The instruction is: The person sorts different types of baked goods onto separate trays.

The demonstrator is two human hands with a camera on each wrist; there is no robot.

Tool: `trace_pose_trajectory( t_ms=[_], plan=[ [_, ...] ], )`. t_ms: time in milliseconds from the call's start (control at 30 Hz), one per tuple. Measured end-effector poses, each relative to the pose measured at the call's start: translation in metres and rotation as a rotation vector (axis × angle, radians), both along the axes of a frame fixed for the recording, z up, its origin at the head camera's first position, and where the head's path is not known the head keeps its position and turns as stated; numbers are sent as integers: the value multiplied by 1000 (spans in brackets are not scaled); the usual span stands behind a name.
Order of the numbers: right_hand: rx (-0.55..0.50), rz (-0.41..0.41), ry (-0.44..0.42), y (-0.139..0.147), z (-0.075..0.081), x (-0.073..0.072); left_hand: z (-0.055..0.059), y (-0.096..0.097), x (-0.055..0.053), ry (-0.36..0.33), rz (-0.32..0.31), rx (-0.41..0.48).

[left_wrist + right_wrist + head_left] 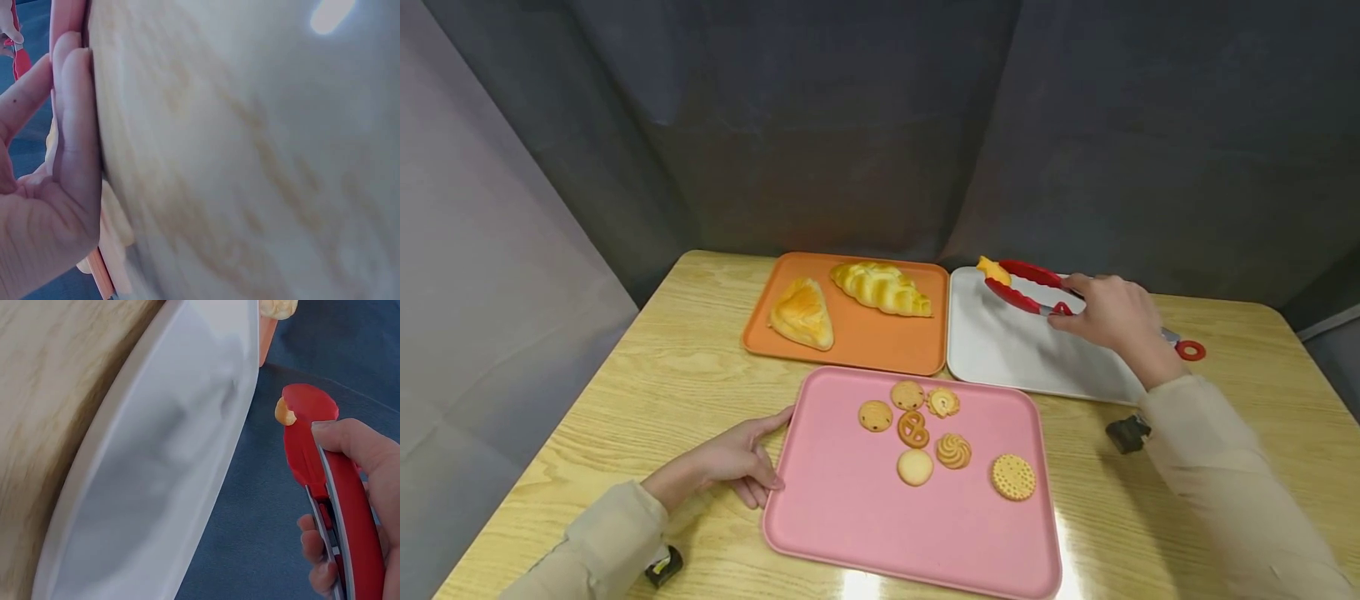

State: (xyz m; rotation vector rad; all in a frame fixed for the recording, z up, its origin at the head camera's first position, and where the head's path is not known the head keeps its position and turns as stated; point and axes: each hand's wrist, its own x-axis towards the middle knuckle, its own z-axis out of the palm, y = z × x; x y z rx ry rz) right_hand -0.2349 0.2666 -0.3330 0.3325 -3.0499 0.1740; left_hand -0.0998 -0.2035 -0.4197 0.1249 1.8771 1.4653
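Gripping red-and-metal kitchen tongs (1015, 299), the right hand (1108, 311) holds a small orange-yellow biscuit-like piece (992, 271) up near the white rectangular tray (1000, 337) (probably light and brittle), best squeezed gently mid-body.

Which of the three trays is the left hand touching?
The pink tray, holding the cookies: the left hand touches its left edge. That hand doesn't touch the orange tray or white tray.

On the table (625, 392), the front tray (850, 517) with the cookies (953, 451) lies before two others. Behind it, the left tray (880, 346) carries two breads (880, 289), and just beside is the right tray (1022, 354), above which are the tongs (1018, 302) with a biscuit (992, 269) in them
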Motion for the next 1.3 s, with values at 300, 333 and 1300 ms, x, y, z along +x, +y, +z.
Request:
trace_pose_trajectory(
  t_ms=[300,333,1300],
  plan=[
    [-64,21,-50,-6,-10,-17,-1,-1,-1,3,2,0],
    [-70,17,-57,-7,-11,-19,-1,-1,-1,7,0,0],
    [-110,-51,-150,-11,-31,-28,2,1,0,7,12,-20]
  ],
)
